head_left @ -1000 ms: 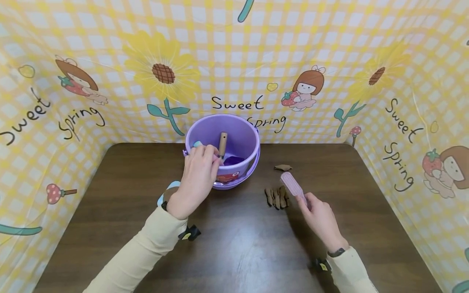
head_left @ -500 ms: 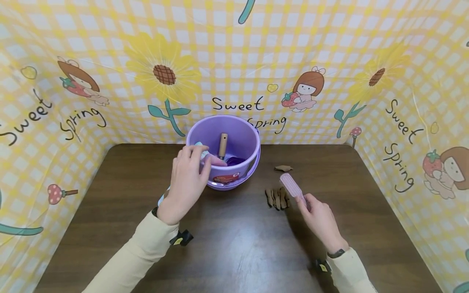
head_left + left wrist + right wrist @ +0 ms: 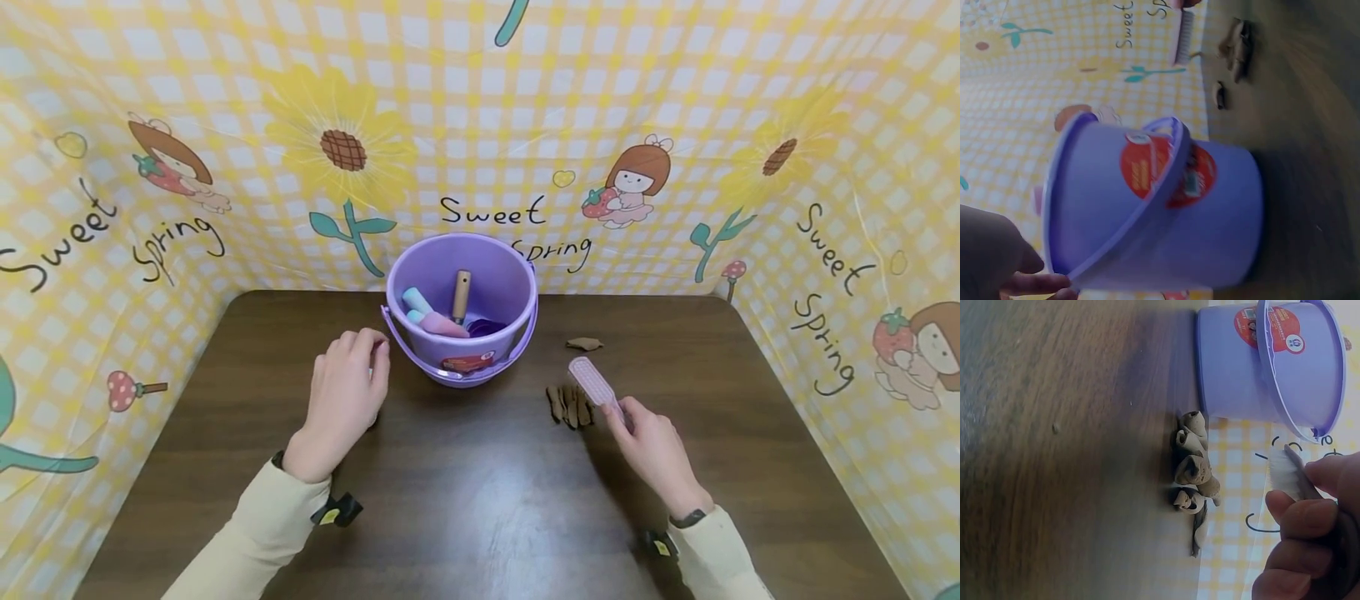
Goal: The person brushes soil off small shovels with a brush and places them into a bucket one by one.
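Observation:
My right hand (image 3: 654, 450) grips a pink brush (image 3: 592, 382) by its handle; white bristles show in the right wrist view. Below the brush head, several brown curled, dry pieces (image 3: 567, 406) lie in a row on the table. A single brown piece (image 3: 584, 343) sits behind them. Beside the left side of a purple bucket (image 3: 491, 265), my left hand (image 3: 345, 392) has loosely bent fingers and no held thing shows. Inside the bucket are a wooden handle (image 3: 462, 293), a pink and light-blue item (image 3: 441, 323) and something dark purple (image 3: 486, 327).
The bucket's handle (image 3: 405, 346) hangs down over its front. A partly hidden light-blue thing is behind my left hand. Checked cloth walls (image 3: 480, 125) enclose the back and sides of the brown table (image 3: 465, 500).
My left hand has let go of the pink and light-blue item, left it in the bucket and drawn back to the left. The right hand with the brush has hardly moved.

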{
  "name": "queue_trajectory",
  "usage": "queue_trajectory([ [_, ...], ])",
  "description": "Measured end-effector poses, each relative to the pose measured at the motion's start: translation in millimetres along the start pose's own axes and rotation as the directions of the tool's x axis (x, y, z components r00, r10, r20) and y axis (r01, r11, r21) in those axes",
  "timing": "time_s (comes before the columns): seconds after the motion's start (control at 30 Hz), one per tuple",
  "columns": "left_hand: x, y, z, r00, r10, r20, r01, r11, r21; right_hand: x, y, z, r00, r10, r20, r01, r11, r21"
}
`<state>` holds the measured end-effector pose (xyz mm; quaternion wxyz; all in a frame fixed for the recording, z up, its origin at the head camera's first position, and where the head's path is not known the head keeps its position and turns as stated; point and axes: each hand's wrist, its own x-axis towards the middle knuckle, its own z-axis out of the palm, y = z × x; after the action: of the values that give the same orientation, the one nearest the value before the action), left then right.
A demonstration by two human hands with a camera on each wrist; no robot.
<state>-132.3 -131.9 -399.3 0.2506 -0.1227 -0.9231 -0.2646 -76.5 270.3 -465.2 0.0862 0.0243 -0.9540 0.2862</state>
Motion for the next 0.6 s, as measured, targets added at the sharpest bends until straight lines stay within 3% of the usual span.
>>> queue_trajectory([
  [0.17, -13.9, -21.5, -7.6, 0.988, -0.063, 0.139, 0.049, 0.993, 0.105, 0.3, -0.3, 0.1, 1.000, -0.001, 0.017, 0.001, 1.000, 0.002],
  [0.27, -23.6, -35.9, -12.3, 0.961, -0.106, 0.255, 0.061, 0.982, 0.176, 0.6, 0.0, 0.1, 1.000, -0.007, 0.017, 0.008, 1.000, -0.004],
  [0.37, -34.1, -47.8, -16.0, 0.914, -0.162, 0.373, 0.082, 0.972, 0.222, 1.0, 0.4, 0.1, 1.000, -0.013, 0.020, 0.014, 1.000, -0.013],
  [0.6, -51.2, -60.5, -20.4, 0.776, -0.303, 0.554, 0.176, 0.946, 0.271, 0.8, 0.4, 1.4, 0.999, -0.017, 0.028, 0.018, 1.000, -0.024],
])
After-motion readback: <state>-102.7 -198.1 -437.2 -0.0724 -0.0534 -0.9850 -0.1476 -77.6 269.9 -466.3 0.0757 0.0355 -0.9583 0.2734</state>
